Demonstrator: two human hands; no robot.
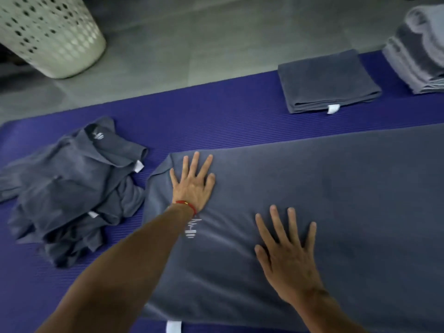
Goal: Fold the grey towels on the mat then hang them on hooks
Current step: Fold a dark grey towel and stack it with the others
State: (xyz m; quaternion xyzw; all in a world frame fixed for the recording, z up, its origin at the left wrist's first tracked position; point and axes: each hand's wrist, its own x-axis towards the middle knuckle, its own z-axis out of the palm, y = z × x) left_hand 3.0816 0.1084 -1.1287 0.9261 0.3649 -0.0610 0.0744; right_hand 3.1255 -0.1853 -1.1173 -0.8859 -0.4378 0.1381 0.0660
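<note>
Both hands, left hand [193, 186] and right hand [287, 255], press flat, fingers straight, on the spread towel [336, 212]; we judge its turned-up corner [163, 168] risks a crooked fold.

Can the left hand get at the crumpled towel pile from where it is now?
Probably yes: the left hand lies flat on the spread towel, and the crumpled pile sits just to its left with nothing between.

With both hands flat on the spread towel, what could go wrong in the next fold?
1. The left hand and right hand press the spread towel near its left end only; the far right part may crease.
2. The loose pile lies close to that end and might get caught in the fold.
3. The corner looks turned up, so edges may misalign.
</note>
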